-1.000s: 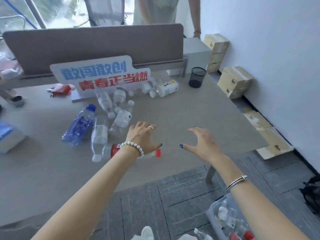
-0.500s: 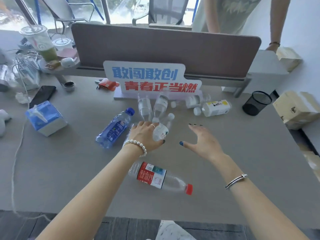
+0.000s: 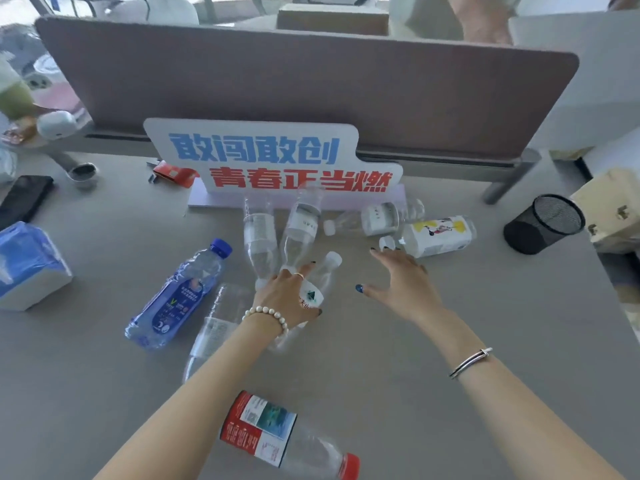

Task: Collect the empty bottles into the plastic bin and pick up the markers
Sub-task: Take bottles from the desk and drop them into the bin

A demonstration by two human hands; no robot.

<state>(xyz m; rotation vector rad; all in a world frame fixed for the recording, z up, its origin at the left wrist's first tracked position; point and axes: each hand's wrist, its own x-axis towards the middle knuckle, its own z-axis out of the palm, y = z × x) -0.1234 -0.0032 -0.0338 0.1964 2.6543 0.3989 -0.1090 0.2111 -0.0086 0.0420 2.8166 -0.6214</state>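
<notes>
Several empty plastic bottles lie on the grey desk (image 3: 450,341). My left hand (image 3: 287,299) rests on a clear white-capped bottle (image 3: 320,282) in the middle, fingers curling around it. My right hand (image 3: 398,282) hovers open just right of it, fingertips near the cap of a white-labelled bottle (image 3: 436,235). A blue bottle (image 3: 176,296) lies to the left, a clear one (image 3: 214,327) passes under my left forearm, and a red-labelled, red-capped bottle (image 3: 277,434) lies near the front. Three more clear bottles (image 3: 298,226) lie by the sign. No bin or markers are visible.
A white sign with blue and red characters (image 3: 273,161) stands before a brown divider panel (image 3: 311,81). A black mesh cup (image 3: 543,223) sits at right, a blue tissue box (image 3: 31,265) and a dark phone (image 3: 24,199) at left. A person stands behind the divider.
The view swung left from the desk's edge and floor bin toward the bottles. Both hands reached forward; my left hand has come down onto the white-capped bottle.
</notes>
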